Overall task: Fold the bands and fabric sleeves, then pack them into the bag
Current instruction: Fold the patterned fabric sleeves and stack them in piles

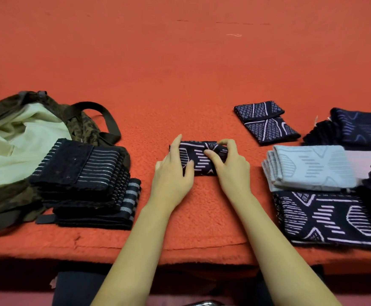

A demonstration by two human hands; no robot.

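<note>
A dark navy fabric sleeve with pale line pattern (199,160) lies folded small in the middle of the red cloth. My left hand (173,171) rests on its left end with straight fingers. My right hand (226,164) pinches its right end between curled fingers and thumb. A camouflage bag (1,133) with a pale lining lies open at the left. A stack of folded black striped bands (87,180) sits beside the bag.
A folded patterned sleeve (266,122) lies at the back right. Near the right edge are a light blue folded sleeve (310,166), a flat dark patterned sleeve (326,217) and more dark sleeves (359,127). The table's front edge (180,255) runs below my forearms.
</note>
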